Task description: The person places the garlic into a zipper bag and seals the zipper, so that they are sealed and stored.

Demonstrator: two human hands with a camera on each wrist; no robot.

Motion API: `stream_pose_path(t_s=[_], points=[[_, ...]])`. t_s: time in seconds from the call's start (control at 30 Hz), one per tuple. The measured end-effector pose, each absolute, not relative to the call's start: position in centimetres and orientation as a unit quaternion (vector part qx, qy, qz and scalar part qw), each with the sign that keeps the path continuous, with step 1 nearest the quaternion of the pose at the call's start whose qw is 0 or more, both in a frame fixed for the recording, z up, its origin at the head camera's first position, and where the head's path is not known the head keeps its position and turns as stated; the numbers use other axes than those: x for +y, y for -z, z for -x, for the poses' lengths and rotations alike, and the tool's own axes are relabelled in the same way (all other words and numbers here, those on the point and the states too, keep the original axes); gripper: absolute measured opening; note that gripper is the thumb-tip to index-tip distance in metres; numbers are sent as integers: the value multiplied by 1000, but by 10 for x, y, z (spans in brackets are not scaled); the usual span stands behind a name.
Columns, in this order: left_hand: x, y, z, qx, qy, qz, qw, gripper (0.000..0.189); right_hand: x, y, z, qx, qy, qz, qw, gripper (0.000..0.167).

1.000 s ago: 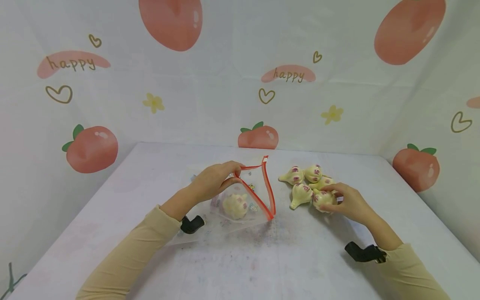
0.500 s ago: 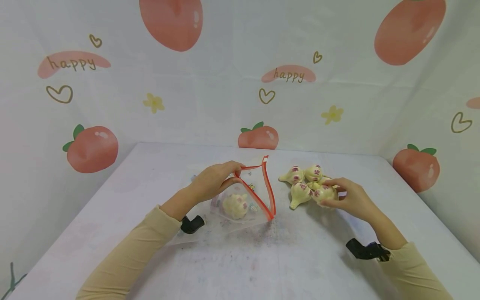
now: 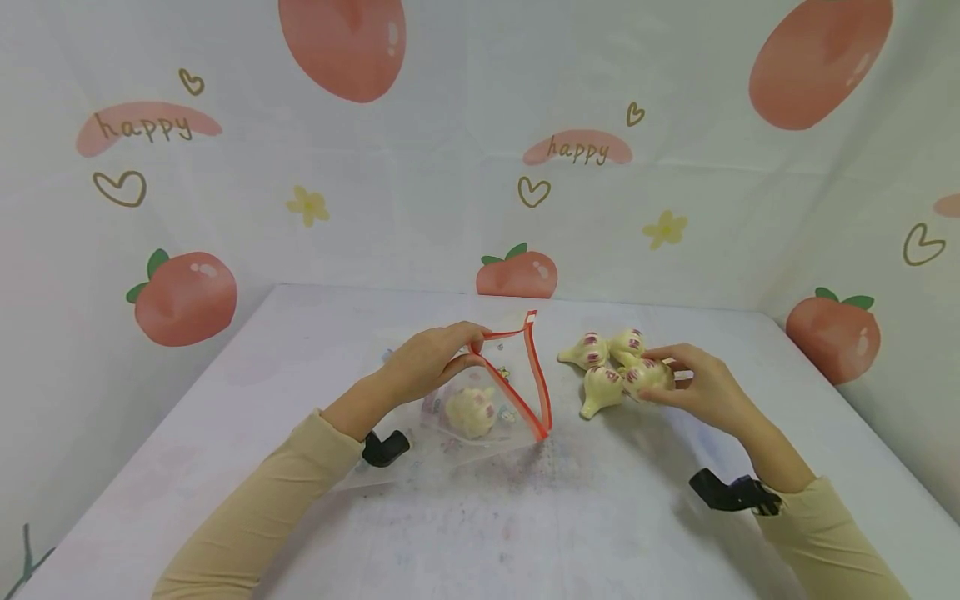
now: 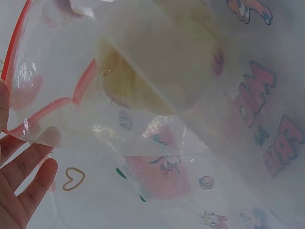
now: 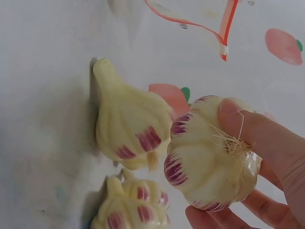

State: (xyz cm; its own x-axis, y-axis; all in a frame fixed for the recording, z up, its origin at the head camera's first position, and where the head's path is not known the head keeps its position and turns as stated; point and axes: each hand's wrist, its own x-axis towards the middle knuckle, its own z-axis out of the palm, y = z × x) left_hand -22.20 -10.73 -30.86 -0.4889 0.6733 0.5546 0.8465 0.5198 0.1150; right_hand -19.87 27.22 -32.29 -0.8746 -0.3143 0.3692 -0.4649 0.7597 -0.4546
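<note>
My left hand pinches the red-edged rim of a clear zip bag, whose mouth stands open to the right. One garlic bulb lies inside the bag; the left wrist view shows it blurred through the printed plastic. My right hand grips another garlic bulb between thumb and fingers, its rootlets facing the thumb in the right wrist view. Close to the held bulb lie several more cream bulbs with purple streaks, among them a garlic bulb at the front and a garlic bulb at the left.
A white cloth-covered table lies under everything. Behind it hangs a white backdrop printed with peaches, hearts and flowers. Each wrist wears a black mount, such as the right wrist mount.
My right hand has risen slightly and moved away from me with the garlic bulb in its grip. The left hand and the bag have stayed still.
</note>
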Motion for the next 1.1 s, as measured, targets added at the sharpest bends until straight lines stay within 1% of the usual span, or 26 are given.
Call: stream_pose_path(t_s=[0.13, 0.33, 0.8, 1.1], points=[[-107, 308, 223, -839, 190, 453, 232, 23, 270, 320, 199, -926, -283, -213, 133, 46], [-107, 308, 224, -837, 194, 456, 234, 22, 265, 318, 201, -923, -280, -218, 147, 46], [-108, 303, 223, -828, 190, 465, 249, 23, 252, 311, 198, -918, -291, -224, 149, 48], [-107, 298, 222, -834, 190, 459, 239, 22, 243, 307, 198, -904, -300, -248, 176, 46]])
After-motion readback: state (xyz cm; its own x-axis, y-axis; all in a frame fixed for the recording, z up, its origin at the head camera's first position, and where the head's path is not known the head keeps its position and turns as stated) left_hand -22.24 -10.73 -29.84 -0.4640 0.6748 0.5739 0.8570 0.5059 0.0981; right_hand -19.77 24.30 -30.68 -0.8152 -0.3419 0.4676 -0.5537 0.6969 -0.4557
